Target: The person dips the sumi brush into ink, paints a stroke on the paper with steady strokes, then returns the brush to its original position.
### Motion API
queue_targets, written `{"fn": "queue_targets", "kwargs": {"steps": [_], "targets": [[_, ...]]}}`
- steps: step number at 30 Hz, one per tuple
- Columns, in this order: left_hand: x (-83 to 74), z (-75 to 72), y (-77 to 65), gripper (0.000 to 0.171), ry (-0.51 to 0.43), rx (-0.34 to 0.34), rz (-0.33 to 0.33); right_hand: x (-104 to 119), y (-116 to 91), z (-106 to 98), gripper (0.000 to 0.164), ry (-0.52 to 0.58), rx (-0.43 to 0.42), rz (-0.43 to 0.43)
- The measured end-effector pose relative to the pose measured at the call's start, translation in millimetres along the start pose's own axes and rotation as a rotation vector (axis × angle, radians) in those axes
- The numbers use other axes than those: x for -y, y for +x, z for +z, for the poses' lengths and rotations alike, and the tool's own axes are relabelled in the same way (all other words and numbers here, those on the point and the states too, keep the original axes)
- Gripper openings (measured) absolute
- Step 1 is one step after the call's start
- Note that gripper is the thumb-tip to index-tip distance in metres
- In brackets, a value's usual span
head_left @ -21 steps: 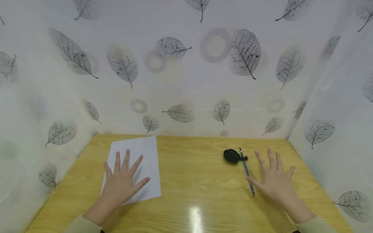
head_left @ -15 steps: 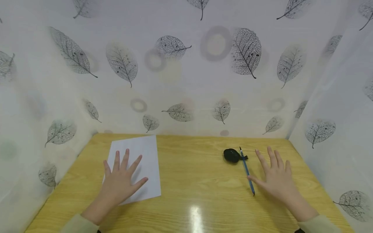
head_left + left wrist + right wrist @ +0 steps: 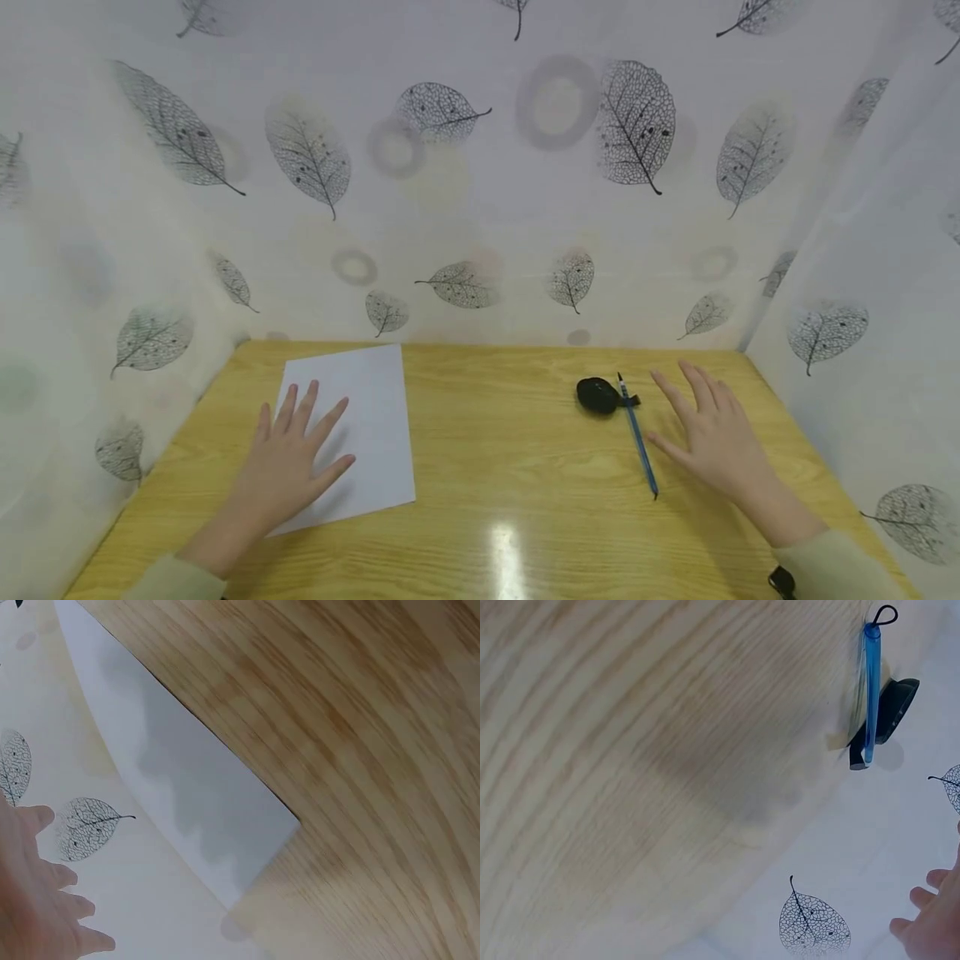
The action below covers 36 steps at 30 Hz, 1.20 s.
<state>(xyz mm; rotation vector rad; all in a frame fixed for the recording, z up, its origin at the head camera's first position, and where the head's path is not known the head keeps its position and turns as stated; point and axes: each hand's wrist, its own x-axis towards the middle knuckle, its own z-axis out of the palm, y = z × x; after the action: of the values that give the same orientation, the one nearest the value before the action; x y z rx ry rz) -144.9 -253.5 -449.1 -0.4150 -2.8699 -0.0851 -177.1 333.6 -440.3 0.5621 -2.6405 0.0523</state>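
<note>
Blue stick [image 3: 638, 442]: long axis front-to-back, looped end [image 3: 874, 627] near, tip [image 3: 620, 379] far-left; left hand [image 3: 283, 467], right hand [image 3: 718, 440] spread.

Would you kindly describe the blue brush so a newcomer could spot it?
On the wooden table, look at the right half, just left of the person's right hand. There the blue brush lies beside the round black dish, its far part crossing the dish's stubby handle. Unlike that dish and the white paper farther left, it is long, slim and blue, ending in a black loop.

The sleeves [image 3: 836, 568] are pale beige, a black piece [image 3: 782, 581] beside the right.
</note>
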Motion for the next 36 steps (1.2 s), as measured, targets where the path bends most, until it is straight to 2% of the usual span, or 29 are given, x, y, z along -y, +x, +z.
{"fn": "queue_targets", "kwargs": {"steps": [10, 14, 18, 22, 24, 26, 29, 32, 36], "targets": [[19.1, -2.6, -10.2, 0.074, -0.001, -0.003, 0.014, -1.2, 11.8, -8.6, 0.088, -0.021, 0.004, -0.132], [26.9, 0.4, -12.8, 0.073, -0.006, 0.021, 0.009, -2.6, 15.6, -8.4, 0.071, -0.051, 0.003, -0.198], [32.5, 4.0, -15.3, 0.072, -0.018, 0.039, 0.001, -4.2, 18.4, -6.2, 0.088, -0.071, 0.035, -0.236], [36.1, 8.1, -18.5, 0.07, -0.014, 0.054, -0.004, -7.3, 19.4, -3.0, 0.063, -0.084, 0.075, -0.307], [37.5, 10.2, -19.9, 0.07, -0.014, 0.063, -0.009, -8.7, 19.1, 0.4, 0.068, -0.085, 0.081, -0.349], [38.6, 12.1, -21.1, 0.07, -0.015, 0.066, -0.011, -9.6, 18.5, 4.4, 0.082, -0.082, 0.081, -0.389], [40.2, 15.0, -22.5, 0.07, -0.015, 0.072, -0.011, -10.4, 17.6, 10.4, 0.081, -0.082, 0.067, -0.434], [41.8, 18.0, -23.7, 0.071, -0.014, 0.088, -0.006, -11.3, 16.6, 15.5, 0.074, -0.073, 0.045, -0.471], [43.5, 20.8, -24.6, 0.071, -0.014, 0.102, 0.005, -11.3, 15.5, 21.4, 0.053, -0.031, 0.011, -0.513]]}}
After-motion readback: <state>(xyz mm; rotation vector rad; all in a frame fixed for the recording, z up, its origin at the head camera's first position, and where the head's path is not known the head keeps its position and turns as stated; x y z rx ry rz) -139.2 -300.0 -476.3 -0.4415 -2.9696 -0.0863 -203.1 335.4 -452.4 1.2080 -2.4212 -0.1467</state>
